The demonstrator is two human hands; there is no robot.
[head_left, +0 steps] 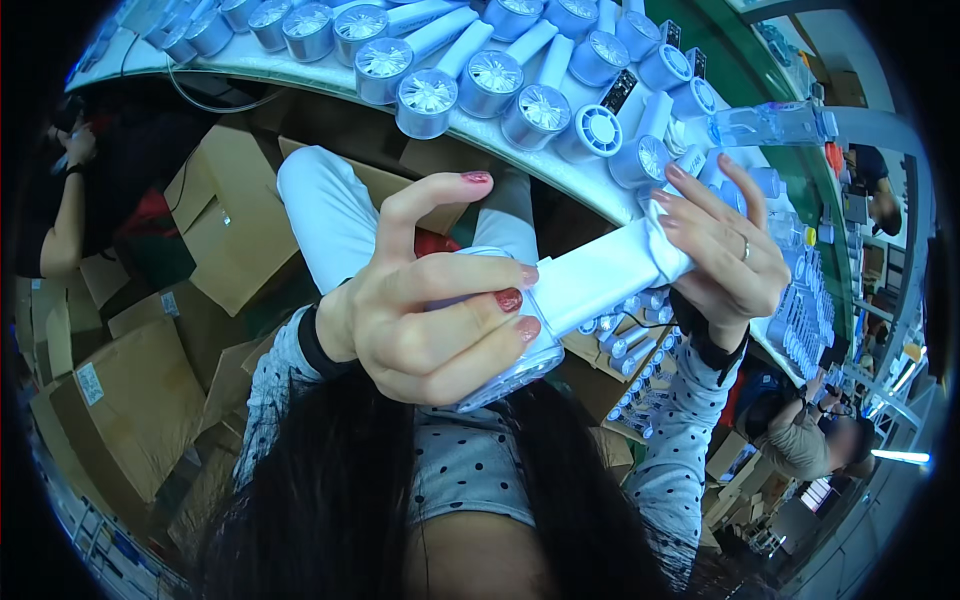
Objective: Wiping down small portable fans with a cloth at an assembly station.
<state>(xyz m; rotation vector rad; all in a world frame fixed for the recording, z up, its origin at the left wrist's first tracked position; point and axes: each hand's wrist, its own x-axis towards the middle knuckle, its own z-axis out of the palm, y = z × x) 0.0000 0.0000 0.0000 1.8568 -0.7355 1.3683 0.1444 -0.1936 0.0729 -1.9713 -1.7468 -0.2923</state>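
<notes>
Above my lap I hold a white handheld fan (600,275), tilted with its handle up to the right. My left hand (430,325) is wrapped around the round fan head, fingers curled over its front and the index finger raised off it. At the handle's far end, my right hand (735,250) presses a thin white crumpled piece (665,245), perhaps cloth or film, against the handle. The thumb side of that hand is partly hidden, and its upper fingers stretch out past the handle.
Several similar fans (427,100) crowd the light worktable (300,80) ahead, beside a clear plastic bottle (765,125). Cardboard boxes (130,400) pile up at left. A box of more fans (640,370) stands below my right arm. One person (65,220) sits at left, another (810,440) at right.
</notes>
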